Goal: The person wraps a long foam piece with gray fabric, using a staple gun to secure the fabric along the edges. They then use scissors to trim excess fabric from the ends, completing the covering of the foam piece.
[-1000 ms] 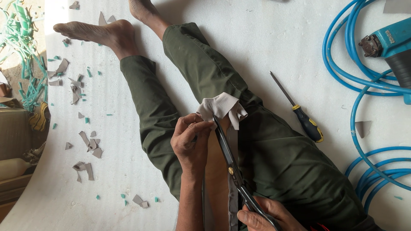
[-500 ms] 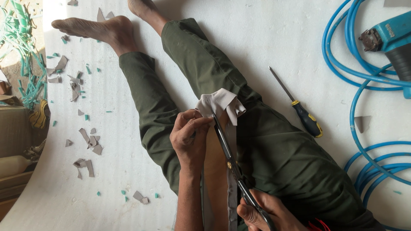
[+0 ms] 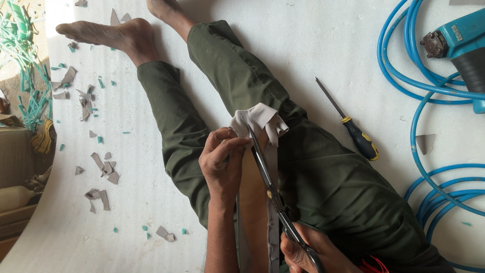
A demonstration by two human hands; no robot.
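I sit on a white foam sheet with my legs in green trousers [image 3: 313,167] stretched out. My left hand [image 3: 222,162] pinches the grey material [image 3: 260,119] where it curls over my thigh. A long tan-and-grey strip [image 3: 252,207] of the same piece runs down toward me. My right hand [image 3: 308,253], at the bottom edge, is shut on the handles of black scissors [image 3: 268,177]. The blades point up along the strip, tips close to my left fingers.
A screwdriver [image 3: 353,129] with a blue-yellow handle lies right of my leg. A blue power tool [image 3: 459,45] and coiled blue hose [image 3: 419,116] lie at the right. Grey offcuts [image 3: 103,167] and green scraps lie left. My bare feet [image 3: 111,35] rest at the top.
The scissors have slid a little farther up the strip toward the curled end. My left hand shifted slightly with the material. Everything else stays put.
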